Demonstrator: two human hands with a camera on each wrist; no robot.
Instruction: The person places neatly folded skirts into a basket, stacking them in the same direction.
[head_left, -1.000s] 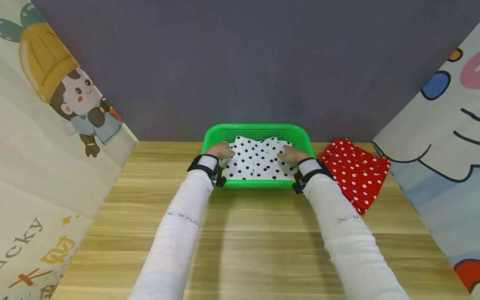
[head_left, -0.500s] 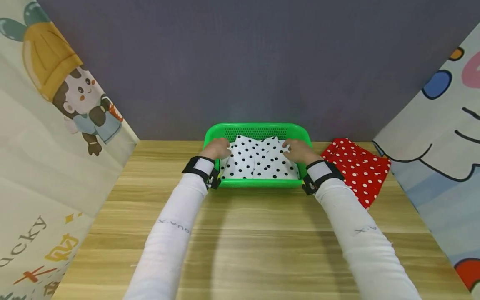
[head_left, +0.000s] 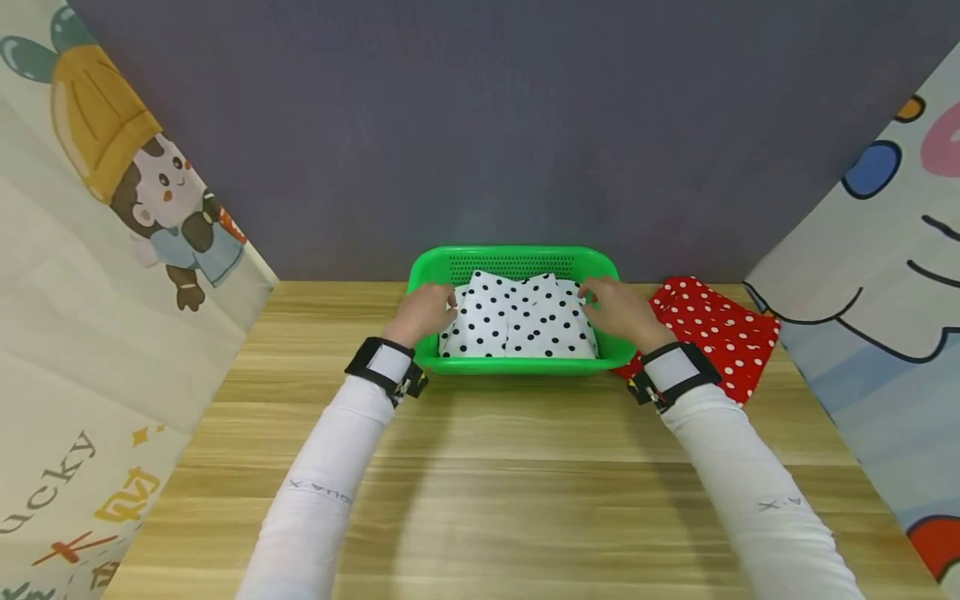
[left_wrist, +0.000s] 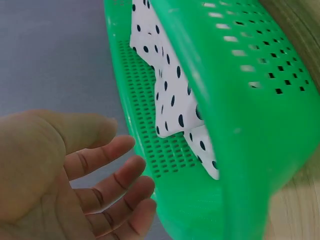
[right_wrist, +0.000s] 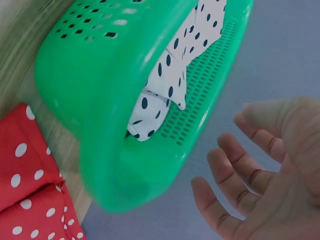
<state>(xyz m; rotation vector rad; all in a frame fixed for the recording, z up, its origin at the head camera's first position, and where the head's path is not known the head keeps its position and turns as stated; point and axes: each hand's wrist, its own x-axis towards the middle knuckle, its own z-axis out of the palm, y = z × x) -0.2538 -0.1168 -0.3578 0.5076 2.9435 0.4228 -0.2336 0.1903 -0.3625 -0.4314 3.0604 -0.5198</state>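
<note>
A green perforated basket (head_left: pixel 514 364) stands at the far edge of the wooden table and holds a folded white cloth with black dots (head_left: pixel 517 321). My left hand (head_left: pixel 425 312) hovers over the basket's left rim, fingers relaxed and holding nothing (left_wrist: pixel 75 175). My right hand (head_left: pixel 619 311) hovers over the right rim, fingers likewise spread and empty (right_wrist: pixel 255 175). The dotted cloth (left_wrist: pixel 172 95) lies inside against the basket wall (left_wrist: pixel 240 100); the right wrist view shows the cloth (right_wrist: pixel 170 80) inside the basket (right_wrist: pixel 95 90) too.
A folded red cloth with white dots (head_left: pixel 712 342) lies on the table just right of the basket, partly under my right wrist. Cartoon-print panels stand on the left (head_left: pixel 90 275) and right (head_left: pixel 892 275), with a grey wall behind. The wooden tabletop (head_left: pixel 510 483) stretches toward me.
Both hands have let go of the black-dotted cloth and drawn back and outward from inside the basket to its side rims. The cloth stays in the basket.
</note>
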